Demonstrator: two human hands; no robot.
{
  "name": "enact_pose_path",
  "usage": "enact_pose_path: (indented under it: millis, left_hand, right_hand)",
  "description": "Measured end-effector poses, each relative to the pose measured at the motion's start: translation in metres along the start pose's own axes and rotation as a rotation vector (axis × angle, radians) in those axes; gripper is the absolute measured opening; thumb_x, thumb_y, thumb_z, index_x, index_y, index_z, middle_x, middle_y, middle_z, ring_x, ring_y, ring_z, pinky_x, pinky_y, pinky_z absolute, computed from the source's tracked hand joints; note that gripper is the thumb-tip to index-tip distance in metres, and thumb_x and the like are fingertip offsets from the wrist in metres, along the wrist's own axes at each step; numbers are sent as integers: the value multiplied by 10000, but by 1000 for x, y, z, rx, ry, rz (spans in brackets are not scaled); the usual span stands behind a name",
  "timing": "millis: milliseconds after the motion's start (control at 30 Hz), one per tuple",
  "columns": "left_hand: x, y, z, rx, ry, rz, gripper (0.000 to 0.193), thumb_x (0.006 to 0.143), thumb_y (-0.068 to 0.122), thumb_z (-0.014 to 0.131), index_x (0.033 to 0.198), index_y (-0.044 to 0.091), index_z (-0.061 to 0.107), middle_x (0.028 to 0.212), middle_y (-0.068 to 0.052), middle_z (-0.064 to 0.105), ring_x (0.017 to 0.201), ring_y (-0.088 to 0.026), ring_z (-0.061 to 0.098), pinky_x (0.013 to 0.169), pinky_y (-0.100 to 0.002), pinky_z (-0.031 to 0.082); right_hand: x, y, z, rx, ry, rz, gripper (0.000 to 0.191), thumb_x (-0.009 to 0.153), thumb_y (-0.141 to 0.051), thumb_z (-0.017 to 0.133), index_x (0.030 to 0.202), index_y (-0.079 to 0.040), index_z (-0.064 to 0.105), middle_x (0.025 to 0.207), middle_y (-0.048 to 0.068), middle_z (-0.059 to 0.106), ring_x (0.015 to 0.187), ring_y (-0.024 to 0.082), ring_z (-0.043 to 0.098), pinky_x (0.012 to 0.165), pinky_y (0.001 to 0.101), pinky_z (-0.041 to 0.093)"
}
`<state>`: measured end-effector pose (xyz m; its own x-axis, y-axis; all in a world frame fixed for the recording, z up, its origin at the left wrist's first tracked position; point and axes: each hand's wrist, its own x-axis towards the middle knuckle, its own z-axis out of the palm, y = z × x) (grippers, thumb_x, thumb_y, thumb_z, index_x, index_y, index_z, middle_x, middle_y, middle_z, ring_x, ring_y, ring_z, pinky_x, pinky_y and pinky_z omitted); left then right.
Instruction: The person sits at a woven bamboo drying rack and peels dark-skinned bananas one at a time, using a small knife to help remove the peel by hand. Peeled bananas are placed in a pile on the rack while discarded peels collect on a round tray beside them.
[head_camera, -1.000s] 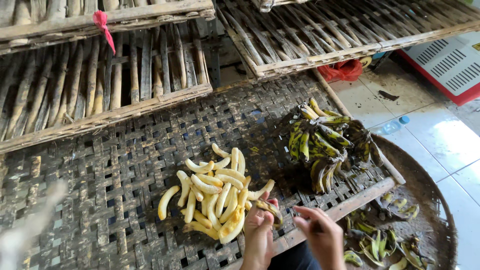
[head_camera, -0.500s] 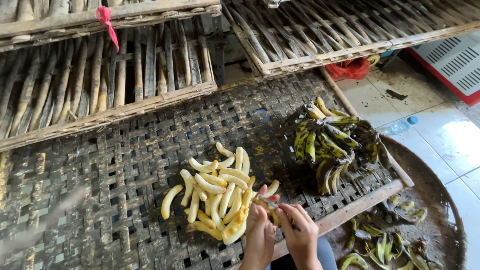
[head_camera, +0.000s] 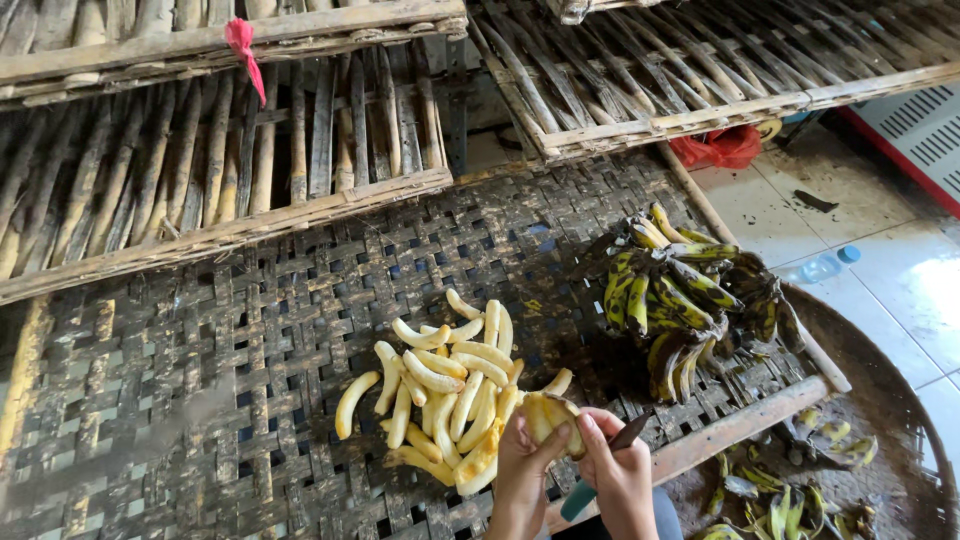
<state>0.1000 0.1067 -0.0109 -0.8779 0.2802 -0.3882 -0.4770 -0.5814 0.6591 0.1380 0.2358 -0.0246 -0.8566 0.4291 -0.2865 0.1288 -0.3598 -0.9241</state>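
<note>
I see my left hand (head_camera: 522, 462) at the near edge of the dark woven bamboo worktop (head_camera: 200, 400), its grip clenched around a half-peeled yellow banana (head_camera: 553, 418). The fruit sits at the top of that grip, thumb across its near side, fingers behind it, so the pale flesh sticks up above my knuckles. My right hand (head_camera: 618, 470) is touching the banana from the right, fingertips on its skin, while its grip is also closed on a small knife with a teal handle (head_camera: 600, 468) (the dark blade points up and right, the handle down toward my lap).

Taking the heap of peeled pale-yellow bananas (head_camera: 450, 385) as my landmark: the held banana is just right of the heap and at its near edge, almost touching its closest pieces. Well to the right of the heap and a little farther away lies a bunch of unpeeled green-and-black bananas (head_camera: 680, 300). Beyond the heap, slatted bamboo drying racks (head_camera: 250, 150) lean across the background, one with a pink ribbon (head_camera: 243, 50) tied on. Near and right of the heap, below the worktop's wooden edge, a round shallow woven tray (head_camera: 900, 400) holds green banana peels (head_camera: 790, 500).
</note>
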Motion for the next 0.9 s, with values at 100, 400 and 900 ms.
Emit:
enact_pose_path:
  millis: [100,400,900]
  left_hand:
    - [6,-7,-10,149,24,30,511,791,46,812,1231,76,554,1052,-106,762,958,-184,729,851,-322,574]
    - [0,-30,-15,-51,-237,207,415,1007,68,642,1386,51,473,1233,-111,657,1106,-150,631,954,-272,548]
    - [24,55,-60,529,278,731,721,991,144,623,1592,42,238,1671,-160,250,1527,-276,316,1244,-438,222]
  right_hand:
    - [-1,-2,-4,170,54,157,213,969,-176,599,1061,0,677,575,-30,475,391,44,297,365,243,190]
    - [1,-11,-17,358,71,249,185,1001,-257,598,977,-75,619,624,-67,456,443,22,320,370,220,208]
    - [-2,-57,-207,-1471,735,-208,445,854,-335,827,1234,-129,720,1075,151,735,965,285,713,770,433,590]
